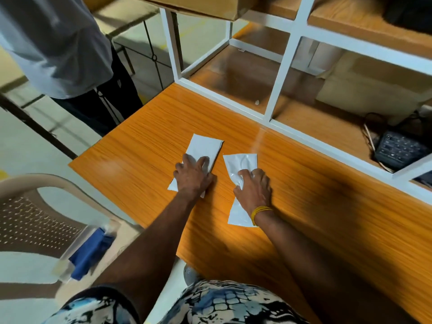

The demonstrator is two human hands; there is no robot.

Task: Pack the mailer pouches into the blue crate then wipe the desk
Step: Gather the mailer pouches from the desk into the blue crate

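White plastic, two pouches, mid-desk [304, 195]. Left pouch [205, 148] lies under the left hand [194, 176], fingers spread flat; right pouch [240, 164] is crumpled in the right hand [253, 188], fingers curled gripping. Crate not visible. Advice: slide each pouch to the near edge, pinch, then lift.

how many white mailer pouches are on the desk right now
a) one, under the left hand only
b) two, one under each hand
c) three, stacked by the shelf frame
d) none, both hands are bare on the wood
b: the left hand rests on one white pouch and the right hand holds a second, crinkled pouch, the two lying side by side on the desk.
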